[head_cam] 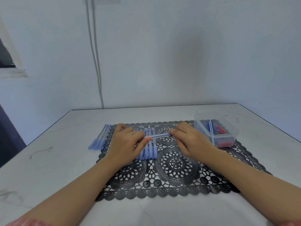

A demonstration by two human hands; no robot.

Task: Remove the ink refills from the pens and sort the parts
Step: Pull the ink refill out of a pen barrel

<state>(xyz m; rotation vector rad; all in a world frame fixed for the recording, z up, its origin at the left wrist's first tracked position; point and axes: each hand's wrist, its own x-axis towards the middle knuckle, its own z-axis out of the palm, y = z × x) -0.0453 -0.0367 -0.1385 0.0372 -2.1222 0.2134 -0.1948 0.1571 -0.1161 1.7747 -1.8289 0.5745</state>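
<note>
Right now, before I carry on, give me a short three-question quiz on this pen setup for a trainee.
1. True or false: the left hand and the right hand both grip one pen, held crosswise above a row of blue pens.
2. Where does the clear plastic container stand? A) left of the black lace placemat; B) at the placemat's far right corner; C) beside the near edge of the table.
3. Fill in: the loose parts in the container are blue and ____.
Key: 1 true; 2 B; 3 red.
</note>
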